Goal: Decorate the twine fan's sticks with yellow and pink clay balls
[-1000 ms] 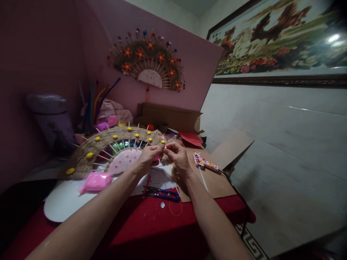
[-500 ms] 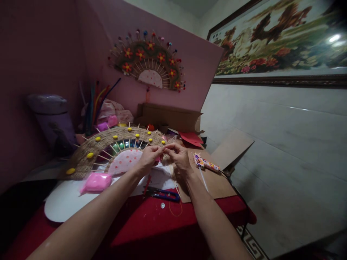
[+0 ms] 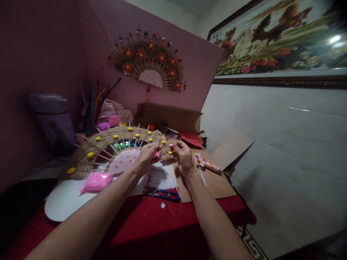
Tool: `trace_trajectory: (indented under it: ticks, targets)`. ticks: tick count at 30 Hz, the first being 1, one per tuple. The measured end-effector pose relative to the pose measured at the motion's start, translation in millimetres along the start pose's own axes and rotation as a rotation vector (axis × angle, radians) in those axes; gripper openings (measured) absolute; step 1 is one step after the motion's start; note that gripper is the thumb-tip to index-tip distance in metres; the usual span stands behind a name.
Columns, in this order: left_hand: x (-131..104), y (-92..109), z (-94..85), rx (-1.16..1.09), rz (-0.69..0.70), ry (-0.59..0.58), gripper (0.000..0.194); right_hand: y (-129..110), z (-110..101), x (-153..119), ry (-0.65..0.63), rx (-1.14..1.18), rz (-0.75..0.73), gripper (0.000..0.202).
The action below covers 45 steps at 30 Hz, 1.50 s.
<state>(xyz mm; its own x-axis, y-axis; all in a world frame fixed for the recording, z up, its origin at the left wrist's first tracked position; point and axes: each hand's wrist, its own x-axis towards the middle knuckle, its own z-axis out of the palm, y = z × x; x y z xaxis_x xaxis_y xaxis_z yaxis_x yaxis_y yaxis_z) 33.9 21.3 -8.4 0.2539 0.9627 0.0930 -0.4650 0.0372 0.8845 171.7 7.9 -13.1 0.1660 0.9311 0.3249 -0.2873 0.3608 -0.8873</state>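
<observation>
My left hand (image 3: pixel 147 156) is closed round a lump of pink modelling clay (image 3: pixel 155 154), part of which shows below the fingers. Between the fingertips of my right hand (image 3: pixel 183 156) is pinched a small pink piece of clay (image 3: pixel 171 145). The hands are a short gap apart, over the right end of a twine-wrapped half-ring fan (image 3: pixel 81 154). Yellow oval dots (image 3: pixel 98 138) sit along its band, thin sticks cross it, and a dotted half-disc (image 3: pixel 125 161) forms its centre. A bag of pink clay (image 3: pixel 97 181) lies in front of the fan.
Blue-handled snips (image 3: pixel 164 194) lie near the table's front edge beside a small clear disc (image 3: pixel 162 205). A flower-patterned glue gun (image 3: pixel 206 163) rests on cardboard (image 3: pixel 221 186) at right. A purple tumbler (image 3: pixel 52 124) stands at left. A finished fan (image 3: pixel 150 54) hangs behind.
My hands have parted from fingertip contact. The right hand has moved slightly right with a small pink piece of clay, and a yellow dot shows between the hands.
</observation>
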Motion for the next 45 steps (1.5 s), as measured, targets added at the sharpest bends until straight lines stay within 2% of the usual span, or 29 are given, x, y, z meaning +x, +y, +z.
trace_trajectory:
  ticks: [4, 9, 13, 16, 19, 22, 24, 29, 33, 37, 41, 45]
  targets:
    - [-1.6, 5.4, -2.6, -0.068, -0.029, 0.008, 0.021, 0.6, 0.0, -0.4, -0.038, 0.045, 0.031, 0.025]
    - [-0.1, 6.3, -1.8, -0.138, -0.07, 0.045, 0.02, 7.2, 0.0, 2.4, -0.078, 0.006, 0.029, 0.027]
    - [3.5, 7.8, -2.4, -0.263, -0.147, 0.004, 0.011, 9.0, -0.2, 3.3, -0.062, -0.014, 0.054, 0.029]
    - [4.5, 7.5, -3.3, -0.32, -0.2, -0.009, 0.009, 8.2, 0.4, 1.0, -0.146, -0.031, 0.087, 0.029]
    - [4.1, 4.2, -2.9, -0.276, -0.137, -0.04, 0.011, 7.1, 1.3, -1.1, -0.221, -0.05, 0.11, 0.029]
    - [3.0, 1.1, -1.1, -0.22, -0.057, -0.019, 0.011, 5.7, 1.1, -1.0, -0.157, -0.016, 0.103, 0.031]
    - [2.0, 1.0, -0.3, -0.204, -0.062, 0.005, 0.008, 4.4, 0.1, -0.2, -0.103, 0.034, 0.12, 0.033]
    - [-0.1, 4.0, -1.2, -0.123, -0.098, -0.002, 0.026, 4.1, -2.8, 2.2, -0.108, 0.123, 0.181, 0.034]
    - [0.8, 2.0, -1.5, -0.101, -0.046, -0.031, 0.023, 5.9, -2.3, 3.3, -0.08, 0.129, 0.169, 0.031]
    - [1.8, 0.1, -2.3, -0.104, -0.053, -0.051, 0.04, 3.6, -0.5, 2.7, -0.106, 0.168, 0.137, 0.032]
    - [0.9, 1.5, -3.8, -0.005, -0.08, -0.025, 0.034, 2.5, -0.8, 2.4, -0.149, 0.118, 0.125, 0.033]
    - [0.1, 1.1, -3.7, 0.044, -0.075, -0.045, 0.033, 5.9, -2.7, 3.1, -0.103, 0.008, 0.065, 0.026]
